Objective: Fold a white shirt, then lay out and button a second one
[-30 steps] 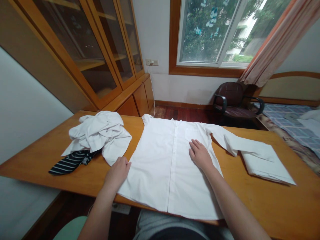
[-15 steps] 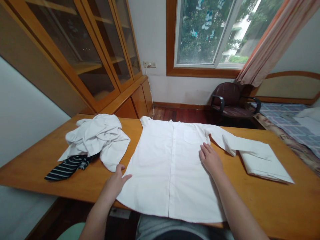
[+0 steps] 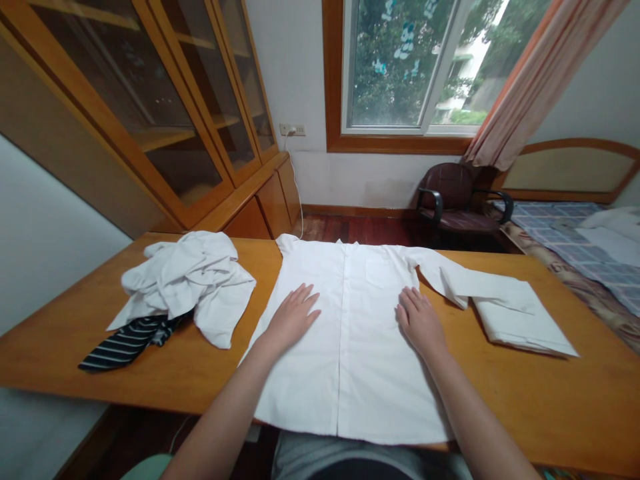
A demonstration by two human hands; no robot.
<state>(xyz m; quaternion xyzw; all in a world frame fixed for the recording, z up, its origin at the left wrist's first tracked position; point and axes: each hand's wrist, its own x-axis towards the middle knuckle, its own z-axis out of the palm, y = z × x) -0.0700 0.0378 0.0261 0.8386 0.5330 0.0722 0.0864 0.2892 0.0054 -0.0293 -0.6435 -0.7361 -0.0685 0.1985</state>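
Note:
A white button-up shirt (image 3: 345, 360) lies spread flat, front side up, with its hem at the table's near edge. My left hand (image 3: 294, 312) rests open on the shirt's left half, fingers stretched out and pointing away from me. On the opposite side, my right hand (image 3: 421, 319) lies flat near the shirt's right edge, below the chest pocket (image 3: 379, 273). One sleeve (image 3: 437, 267) stretches out to the right, its end reaching a folded white garment (image 3: 530, 327). The other sleeve is mostly out of sight.
A crumpled white garment (image 3: 193, 273) and a black striped tie (image 3: 123, 343) lie at the left of the wooden table (image 3: 505, 400). Behind it stand a glass-door cabinet (image 3: 210, 127), an armchair (image 3: 450, 193) and a bed (image 3: 580, 227).
My left hand has moved from the shirt's left edge inward and up onto its front. The right hand stays in place. My view has shifted slightly.

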